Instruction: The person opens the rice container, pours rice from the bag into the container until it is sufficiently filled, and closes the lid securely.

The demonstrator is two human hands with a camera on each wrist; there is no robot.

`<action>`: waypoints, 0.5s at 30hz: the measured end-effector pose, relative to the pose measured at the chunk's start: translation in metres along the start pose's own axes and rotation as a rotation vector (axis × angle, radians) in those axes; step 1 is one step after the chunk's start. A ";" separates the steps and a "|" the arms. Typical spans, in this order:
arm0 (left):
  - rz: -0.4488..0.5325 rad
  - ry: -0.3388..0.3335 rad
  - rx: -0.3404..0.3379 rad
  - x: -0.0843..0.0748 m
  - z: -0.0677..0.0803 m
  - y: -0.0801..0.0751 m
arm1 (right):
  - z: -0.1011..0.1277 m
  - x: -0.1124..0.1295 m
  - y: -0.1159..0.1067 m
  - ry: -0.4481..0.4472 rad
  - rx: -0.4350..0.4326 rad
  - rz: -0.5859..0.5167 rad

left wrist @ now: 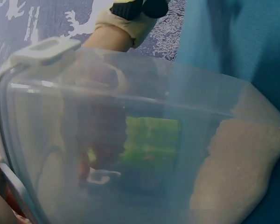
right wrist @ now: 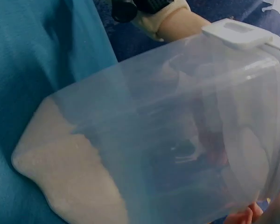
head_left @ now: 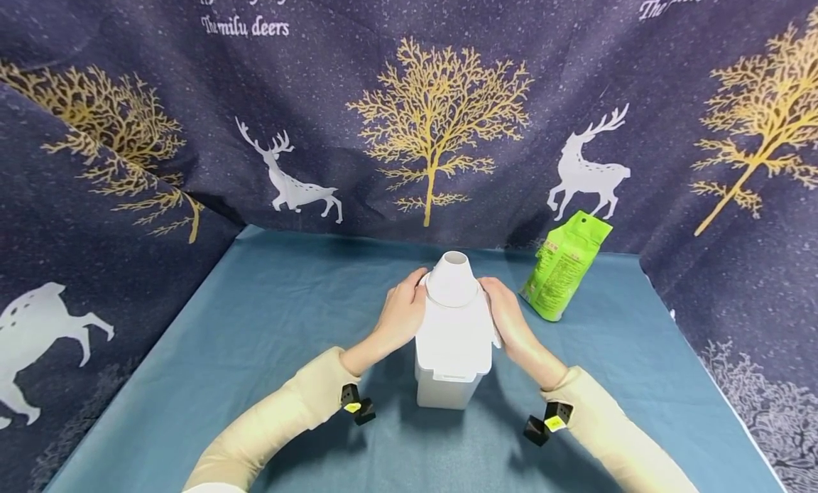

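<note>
While clamped by left hand (head_left: 402,312) and right hand (head_left: 509,315) at lid (head_left: 455,337), stands as tapered box (head_left: 441,393).
Cloudy plastic, pale grainy fill (right wrist: 79,177), smooth white cone (head_left: 451,283) atop.

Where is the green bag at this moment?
In the head view, the green bag is on the blue cloth, right of the white-lidded container, with the right hand between.

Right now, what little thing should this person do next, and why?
I'd guess the right hand could press the side flap against the container: the lid is on, that flap seems to stick out, and the left hand holds the opposite side.
</note>
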State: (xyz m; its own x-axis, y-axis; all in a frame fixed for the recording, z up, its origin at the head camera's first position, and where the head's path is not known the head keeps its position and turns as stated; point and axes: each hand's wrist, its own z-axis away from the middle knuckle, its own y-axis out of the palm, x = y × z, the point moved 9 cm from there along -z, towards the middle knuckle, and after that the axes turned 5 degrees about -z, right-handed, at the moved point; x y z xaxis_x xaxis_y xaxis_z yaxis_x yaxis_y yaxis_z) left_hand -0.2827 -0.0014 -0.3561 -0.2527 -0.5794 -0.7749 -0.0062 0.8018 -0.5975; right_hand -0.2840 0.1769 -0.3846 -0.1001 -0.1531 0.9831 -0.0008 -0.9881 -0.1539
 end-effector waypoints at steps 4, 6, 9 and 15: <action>-0.025 0.033 0.083 -0.009 0.010 0.003 | -0.005 -0.001 0.004 0.033 0.081 -0.013; -0.045 0.048 0.129 -0.013 0.015 0.006 | -0.007 -0.002 0.007 0.052 0.112 -0.047; -0.082 0.069 0.180 -0.020 0.024 0.009 | -0.009 -0.003 0.010 0.069 0.143 -0.094; -0.118 0.130 0.235 -0.037 0.042 0.010 | -0.013 -0.002 0.014 0.051 0.171 -0.146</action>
State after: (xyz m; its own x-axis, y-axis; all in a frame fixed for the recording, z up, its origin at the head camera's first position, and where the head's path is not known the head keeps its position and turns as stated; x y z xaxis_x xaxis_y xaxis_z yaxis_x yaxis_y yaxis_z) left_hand -0.2322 0.0221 -0.3419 -0.3852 -0.6307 -0.6737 0.1774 0.6658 -0.7248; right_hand -0.2968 0.1632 -0.3896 -0.1614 -0.0116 0.9868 0.1492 -0.9887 0.0128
